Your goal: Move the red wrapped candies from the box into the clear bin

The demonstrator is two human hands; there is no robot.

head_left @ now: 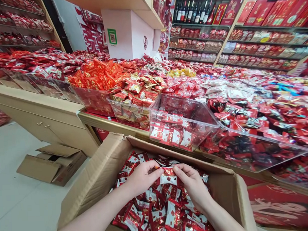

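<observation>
A large open cardboard box (100,175) in front of me is filled with small red-and-white candy packets (170,210). My left hand (142,177) and my right hand (191,182) reach into it, both with fingers closed on a bunch of these packets (168,176) held between them. Just beyond the box a clear plastic bin (185,122) on the counter edge holds the same kind of packets, only part full.
More clear bins of red wrapped sweets (133,99) cover the long counter (48,106). Wall shelves (262,32) carry red boxes and bottles. A smaller open cardboard box (51,164) lies on the white floor at the left.
</observation>
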